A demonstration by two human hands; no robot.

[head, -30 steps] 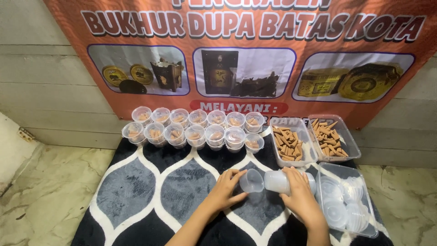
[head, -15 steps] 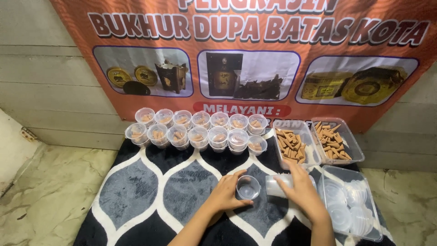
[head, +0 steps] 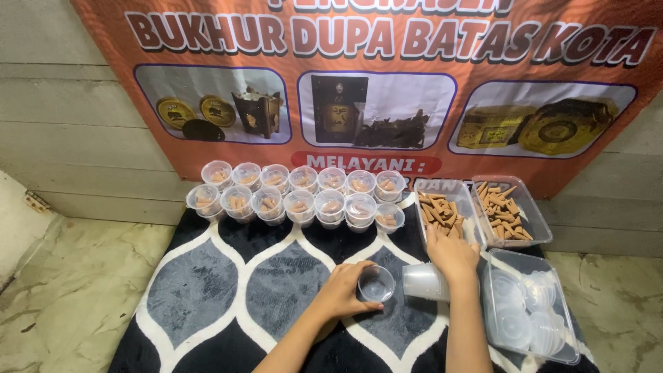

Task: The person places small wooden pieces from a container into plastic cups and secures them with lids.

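Down on the patterned black-and-grey mat [head: 228, 290], the left hand [head: 342, 293] curls round an empty clear cup [head: 376, 283], fingers wrapped lightly on its wall. Thin plastic, feather-light, probably crushable, so best held low by the sides. Right hand [head: 452, 252] spreads open-fingered into the incense tray [head: 442, 214], gripping nothing I can see.

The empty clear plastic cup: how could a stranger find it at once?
Start from the black and grey patterned mat. Near its middle, the left hand holds one small empty clear plastic cup upright. Unlike the lidded cups in rows behind, it is empty and open.
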